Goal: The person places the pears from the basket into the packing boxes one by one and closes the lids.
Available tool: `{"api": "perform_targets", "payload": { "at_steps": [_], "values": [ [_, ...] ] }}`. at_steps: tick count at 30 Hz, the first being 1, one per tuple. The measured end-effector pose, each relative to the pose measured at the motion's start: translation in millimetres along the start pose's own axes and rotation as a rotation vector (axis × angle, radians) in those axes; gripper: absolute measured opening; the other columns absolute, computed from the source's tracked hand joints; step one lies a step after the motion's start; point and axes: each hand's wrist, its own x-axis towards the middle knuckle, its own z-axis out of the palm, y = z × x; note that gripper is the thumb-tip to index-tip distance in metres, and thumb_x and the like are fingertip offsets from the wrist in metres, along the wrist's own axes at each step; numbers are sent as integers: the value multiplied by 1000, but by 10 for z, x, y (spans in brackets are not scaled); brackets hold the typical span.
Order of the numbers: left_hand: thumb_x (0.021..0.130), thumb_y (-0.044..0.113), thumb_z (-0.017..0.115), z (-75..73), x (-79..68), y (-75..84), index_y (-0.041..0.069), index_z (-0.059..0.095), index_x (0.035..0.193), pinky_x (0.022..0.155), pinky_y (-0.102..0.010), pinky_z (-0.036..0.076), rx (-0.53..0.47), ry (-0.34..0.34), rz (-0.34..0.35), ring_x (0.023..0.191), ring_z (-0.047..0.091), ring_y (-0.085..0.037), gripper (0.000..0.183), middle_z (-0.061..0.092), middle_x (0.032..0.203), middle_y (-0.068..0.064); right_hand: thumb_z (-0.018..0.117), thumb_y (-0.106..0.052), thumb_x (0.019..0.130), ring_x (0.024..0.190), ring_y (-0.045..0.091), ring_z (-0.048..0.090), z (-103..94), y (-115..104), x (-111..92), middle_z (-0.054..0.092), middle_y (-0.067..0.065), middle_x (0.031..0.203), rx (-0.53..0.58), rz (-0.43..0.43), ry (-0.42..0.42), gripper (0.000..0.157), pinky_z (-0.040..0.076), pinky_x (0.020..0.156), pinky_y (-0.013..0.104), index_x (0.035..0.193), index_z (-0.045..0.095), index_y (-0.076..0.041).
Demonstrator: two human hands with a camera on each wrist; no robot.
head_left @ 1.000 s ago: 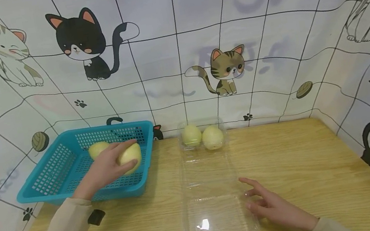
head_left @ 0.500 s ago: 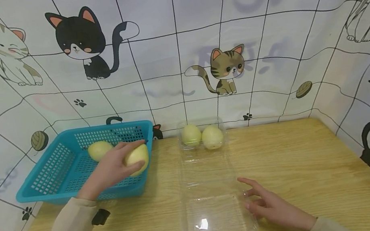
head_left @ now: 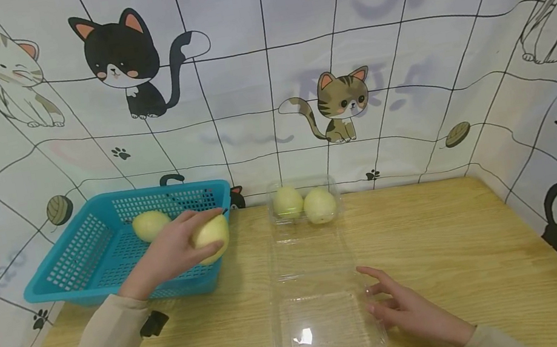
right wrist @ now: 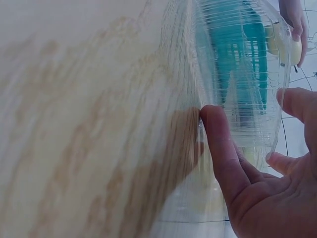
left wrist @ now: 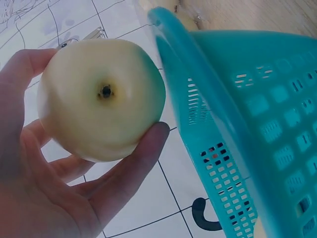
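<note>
In the head view my left hand (head_left: 175, 249) grips a pale yellow pear (head_left: 212, 238) at the right rim of the blue basket (head_left: 78, 298). Fingers and thumb curl round the fruit in the left wrist view, and its dark blossom end (left wrist: 105, 91) faces that camera. A clear plastic clamshell box (head_left: 319, 326) lies unfolded on the table. In its far part sit two pears, a left one (head_left: 288, 202) and a right one (head_left: 320, 206). My right hand (head_left: 415, 313) touches the near part's right edge, fingers loosely bent; in the right wrist view, fingertips meet the clear rim (right wrist: 286, 64).
Another pear (head_left: 151, 226) lies inside the basket. The wooden table (head_left: 427, 234) meets a cat-patterned cloth (head_left: 241, 81) at the back and sides. Wood shows between basket and box, and to the right of the box.
My left hand has carried the pear to the right, from inside the basket to its right rim. My right hand and the box are almost still.
</note>
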Motion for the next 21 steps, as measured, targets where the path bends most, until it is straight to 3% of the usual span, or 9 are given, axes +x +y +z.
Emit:
{"api": "perform_targets", "payload": {
  "at_steps": [16, 21],
  "values": [
    [85, 35, 74, 3, 49, 186, 15, 54, 136, 57, -30, 50, -2, -6, -7, 79, 57, -23, 58, 56, 114, -15, 52, -19, 102, 95, 26, 65, 6, -26, -20, 38, 33, 137, 23, -8, -5, 65, 55, 64, 37, 154, 14, -16],
    [86, 35, 73, 37, 59, 229, 17, 54, 135, 57, -30, 50, -46, -8, 2, 79, 57, -23, 56, 56, 111, -14, 51, -17, 102, 96, 27, 65, 1, -25, -22, 38, 34, 137, 41, -14, -9, 65, 56, 66, 36, 155, 14, -15]
  ]
}}
